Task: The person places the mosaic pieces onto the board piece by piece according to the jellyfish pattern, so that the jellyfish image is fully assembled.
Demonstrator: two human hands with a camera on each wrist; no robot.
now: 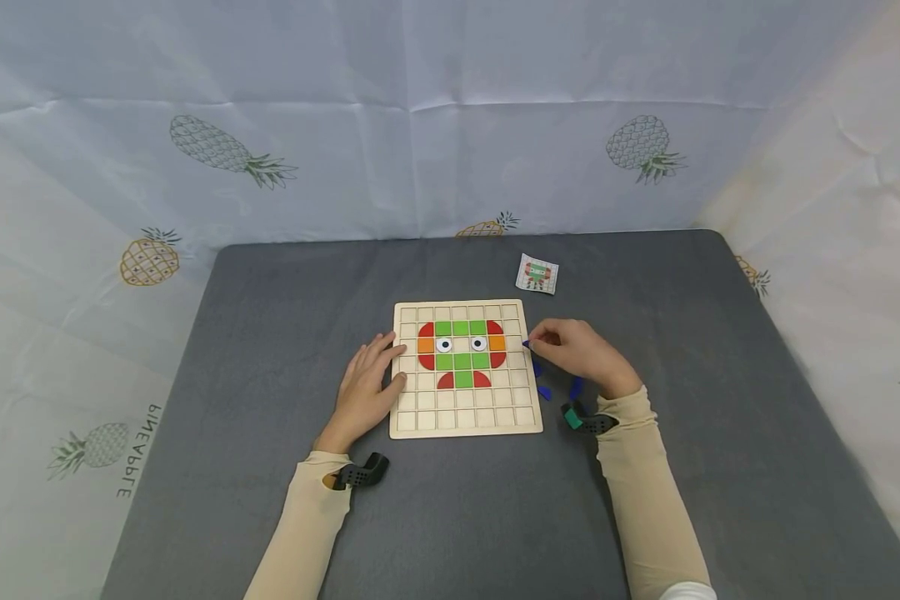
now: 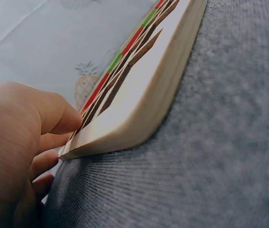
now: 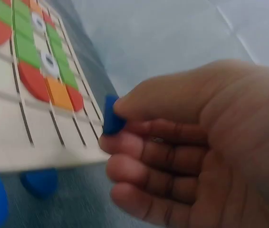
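Note:
A square wooden grid board [image 1: 429, 419] lies flat, bearing red, green and orange pieces and two eye pieces that form a face-like pattern. Along its left side rests my left hand [image 1: 366, 387], fingers spread and relaxed, thumb touching the corner area in the left wrist view. At the board's right edge, my right hand [image 1: 587, 354] pinches a blue quarter-round piece [image 3: 112, 115] between thumb and index finger. Its other fingers are bent and hold nothing. More blue pieces [image 3: 40, 182] lie on the table just beyond the board's edge, below that hand.
A small printed card [image 1: 537, 274] showing a similar coloured pattern lies behind the board, to the right. Everything stands on a dark grey table [image 1: 307, 283]. Pale curtains [image 1: 435, 58] with pineapple prints hang behind and at both sides.

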